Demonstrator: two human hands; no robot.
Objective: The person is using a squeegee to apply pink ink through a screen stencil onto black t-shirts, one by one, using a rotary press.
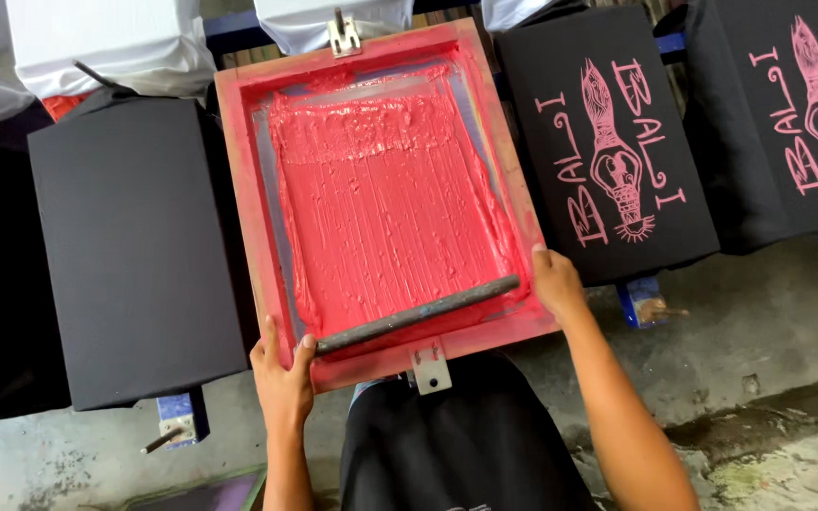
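A red-framed printing screen (239, 189) coated in thick pink-red ink lies over a board in front of me. A dark squeegee bar (418, 314) rests across its near end, tilted up to the right. My left hand (281, 374) grips the frame's near left corner, thumb close to the bar's left end. My right hand (556, 284) holds the frame's near right edge, beside the bar's right end. A metal bracket (431, 367) sticks out of the near side of the frame.
A plain black shirt on a board (134, 246) lies to the left. Two black shirts with a pink printed design (608, 142) (797, 114) lie to the right. White shirts (106, 38) sit at the back. Grey concrete floor (759, 322) lies below.
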